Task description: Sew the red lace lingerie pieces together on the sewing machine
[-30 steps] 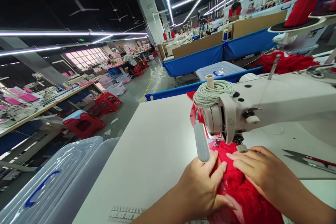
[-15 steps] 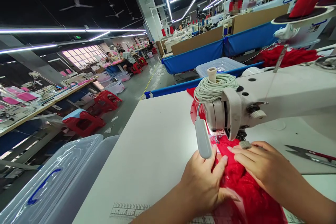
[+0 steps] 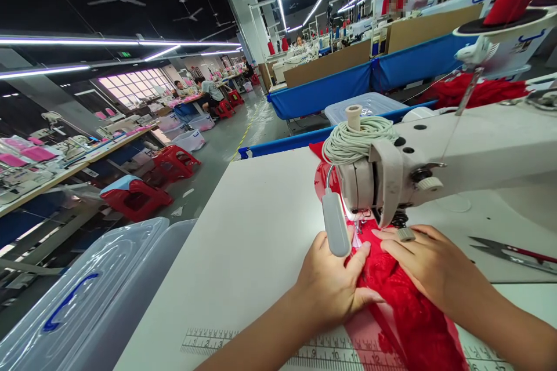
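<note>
Red lace fabric (image 3: 398,295) lies bunched under the white sewing machine (image 3: 470,145) and runs toward me over the table edge. At its left edge rests my left hand (image 3: 326,284), thumb and fingers spread on the cloth; the small grey lamp (image 3: 336,226) covers some of its fingertips. My right hand (image 3: 430,264) lies flat on the fabric's right side, fingers stretched out toward the presser foot (image 3: 359,226). Both hands are open, pressing on the cloth. More red fabric (image 3: 322,177) shows behind the machine head.
Thread snips (image 3: 513,254) lie right of my right hand. A ruler strip (image 3: 317,353) marks the table's (image 3: 243,232) front. Coiled pale cord (image 3: 359,140) sits on the machine head. Left of the table stands a lidded clear bin (image 3: 104,278); beyond are red stools (image 3: 139,200).
The fabric near the table's front has shifted, showing more of the ruler. Both hands stay on the cloth close to the needle area. The view has tilted slightly.
</note>
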Tool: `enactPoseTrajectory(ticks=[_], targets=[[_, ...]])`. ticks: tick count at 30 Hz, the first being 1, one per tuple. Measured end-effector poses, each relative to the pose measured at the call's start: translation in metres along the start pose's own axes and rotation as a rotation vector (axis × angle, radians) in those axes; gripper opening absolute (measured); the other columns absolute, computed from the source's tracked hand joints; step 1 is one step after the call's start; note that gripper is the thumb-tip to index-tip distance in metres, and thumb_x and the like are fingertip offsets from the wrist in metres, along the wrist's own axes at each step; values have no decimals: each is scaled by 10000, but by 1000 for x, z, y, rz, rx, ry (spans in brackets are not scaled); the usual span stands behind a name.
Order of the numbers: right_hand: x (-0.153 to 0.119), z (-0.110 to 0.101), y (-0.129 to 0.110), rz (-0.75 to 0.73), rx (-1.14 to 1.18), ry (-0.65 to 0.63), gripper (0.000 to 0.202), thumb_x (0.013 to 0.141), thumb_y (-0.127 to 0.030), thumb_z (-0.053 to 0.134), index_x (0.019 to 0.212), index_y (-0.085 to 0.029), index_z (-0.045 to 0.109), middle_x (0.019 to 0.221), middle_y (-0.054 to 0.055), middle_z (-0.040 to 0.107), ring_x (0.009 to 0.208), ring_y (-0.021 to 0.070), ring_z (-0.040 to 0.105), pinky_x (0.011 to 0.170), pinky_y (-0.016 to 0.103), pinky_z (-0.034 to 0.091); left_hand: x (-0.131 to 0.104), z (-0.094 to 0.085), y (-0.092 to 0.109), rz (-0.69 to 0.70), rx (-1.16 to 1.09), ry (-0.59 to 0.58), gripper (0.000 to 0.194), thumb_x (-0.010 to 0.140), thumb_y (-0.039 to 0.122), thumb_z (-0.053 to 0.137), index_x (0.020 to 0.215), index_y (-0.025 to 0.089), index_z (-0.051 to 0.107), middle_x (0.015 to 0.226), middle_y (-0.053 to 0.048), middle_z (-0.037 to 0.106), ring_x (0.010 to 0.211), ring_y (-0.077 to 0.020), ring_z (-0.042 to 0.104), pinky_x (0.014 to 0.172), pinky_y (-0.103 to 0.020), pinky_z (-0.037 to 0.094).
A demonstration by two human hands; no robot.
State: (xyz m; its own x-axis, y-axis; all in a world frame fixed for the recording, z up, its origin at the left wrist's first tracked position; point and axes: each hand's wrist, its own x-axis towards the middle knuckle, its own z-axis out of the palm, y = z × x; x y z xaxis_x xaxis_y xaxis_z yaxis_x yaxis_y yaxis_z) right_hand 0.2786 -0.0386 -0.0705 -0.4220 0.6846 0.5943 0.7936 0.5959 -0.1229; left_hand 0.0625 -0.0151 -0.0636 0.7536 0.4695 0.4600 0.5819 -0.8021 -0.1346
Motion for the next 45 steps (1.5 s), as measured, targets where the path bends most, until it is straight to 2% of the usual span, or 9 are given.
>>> enactPoseTrajectory(ticks=[4, 7, 10, 14, 21, 25, 34, 41, 45], targets=[[-3, 3, 3, -63, -62, -9, 372, 830, 12, 370, 998, -192, 632, 923, 49, 713, 864, 177, 621, 858, 342, 391, 3, -2, -4, 15, -37, 16, 855, 951, 664, 3, 1223, 128, 612, 1179, -166, 638, 1049, -294, 600, 902, -447, 482], [-5, 4, 3, -97, -45, 31, 476, 816, 30, 342, 1125, -192, 629, 1011, 52, 724, 905, 192, 605, 872, 360, 386, 4, -7, -7, 148, -126, -48, 855, 960, 645, -10, 1082, 104, 641, 983, -144, 648, 909, -241, 621, 784, -375, 520], [-6, 4, 1, -99, 53, 67, 417, 848, 22, 341, 987, -213, 656, 1047, 19, 727, 945, 193, 587, 878, 364, 375, 3, -11, -8, 239, -184, -89, 678, 1025, 534, 87, 897, 141, 624, 763, -58, 578, 678, -173, 572, 577, -285, 474], [-5, 4, -1, -118, 89, 98, 345, 927, -43, 359, 908, -218, 656, 1005, -12, 733, 921, 178, 583, 874, 351, 373, 1, -13, -6, 190, -176, -95, 560, 1043, 456, 150, 844, 155, 579, 708, -36, 536, 590, -163, 517, 488, -270, 416], [-5, 4, -2, -109, 84, 95, 303, 931, -75, 394, 929, -208, 667, 973, -6, 733, 913, 181, 583, 864, 349, 387, 1, -14, 4, 84, -115, -120, 761, 944, 688, 99, 964, 115, 600, 1087, -178, 639, 724, -215, 613, 605, -344, 525], [-7, 7, 0, -110, 33, 115, 305, 896, -54, 406, 891, -209, 669, 966, 5, 738, 860, 177, 587, 838, 353, 396, -2, -11, 5, 82, -88, -75, 759, 960, 668, 160, 1178, 75, 582, 1107, -193, 659, 786, -244, 643, 642, -353, 540], [-6, 5, 0, -89, 20, 120, 329, 861, -6, 405, 815, -216, 653, 948, -4, 741, 845, 179, 583, 832, 344, 391, -5, -7, 7, 65, -33, 30, 710, 962, 660, 239, 1155, 116, 652, 1127, -168, 680, 786, -264, 654, 622, -352, 531], [-5, 5, 2, -69, 2, 73, 299, 867, -30, 418, 811, -219, 643, 864, 11, 725, 868, 192, 573, 838, 351, 391, -4, -4, 5, 69, 14, -73, 833, 928, 719, 144, 1207, 105, 634, 1263, -232, 606, 885, -287, 657, 639, -370, 529], [-4, 6, 3, -49, 11, 51, 259, 890, -71, 433, 812, -217, 632, 806, 21, 706, 884, 209, 562, 816, 349, 391, -1, -3, 4, 75, 38, -48, 830, 941, 699, 128, 1193, 101, 645, 1275, -232, 601, 996, -300, 643, 741, -398, 539]])
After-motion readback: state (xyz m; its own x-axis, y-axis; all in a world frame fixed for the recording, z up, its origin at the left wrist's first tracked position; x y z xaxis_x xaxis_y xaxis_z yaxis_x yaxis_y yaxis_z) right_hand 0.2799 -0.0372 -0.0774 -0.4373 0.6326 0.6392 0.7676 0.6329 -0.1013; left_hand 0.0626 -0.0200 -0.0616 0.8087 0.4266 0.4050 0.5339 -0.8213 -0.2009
